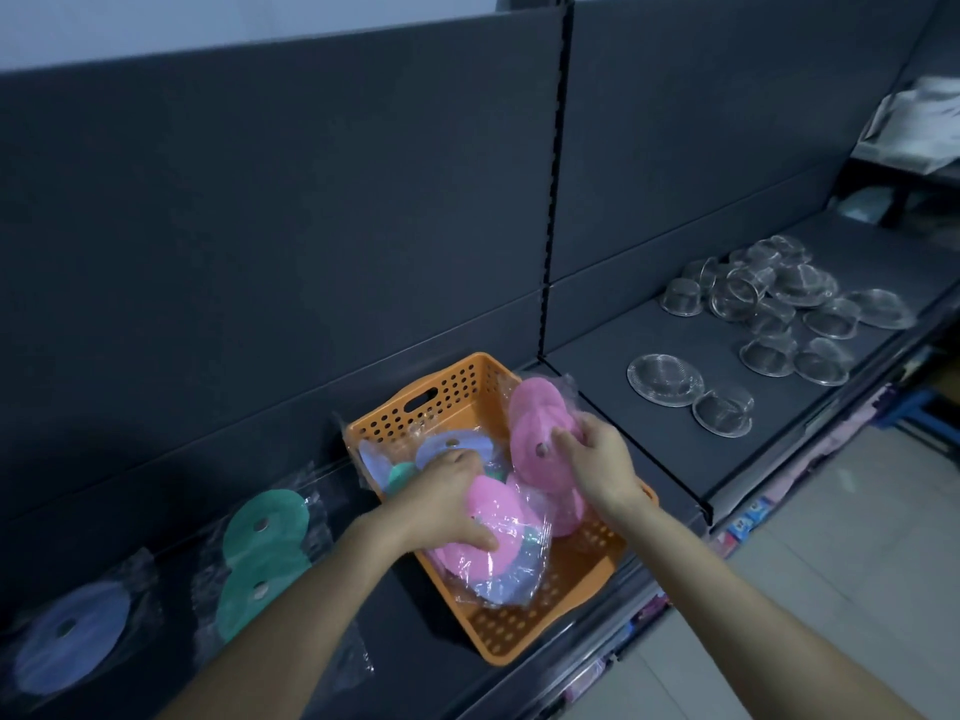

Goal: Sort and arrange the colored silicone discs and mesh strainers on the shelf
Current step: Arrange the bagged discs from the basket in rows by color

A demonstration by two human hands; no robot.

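Right grip (597, 459) pinching bagged pink discs (535, 407) over orange basket (457, 392). Left grip (447, 496), just beside, holding second pink pack (493, 511) inside basket. Green discs (265, 543) and lilac disc (72, 636) left of both grips. Mesh strainers (769, 314) well right, on shelf (597, 366).

Dark grey shelf (675, 433) — orange basket (457, 379) mid-shelf, bagged green discs (265, 553) and lilac disc (72, 636) left, mesh strainers (779, 304) right

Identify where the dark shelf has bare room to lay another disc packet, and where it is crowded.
Free: the dark shelf between the orange perforated plastic basket and the flat round mesh strainer, also behind that strainer. Crowded: the heap of metal mesh strainers farther right, and the basket, where left hand and right hand each grip pink silicone disc packets.
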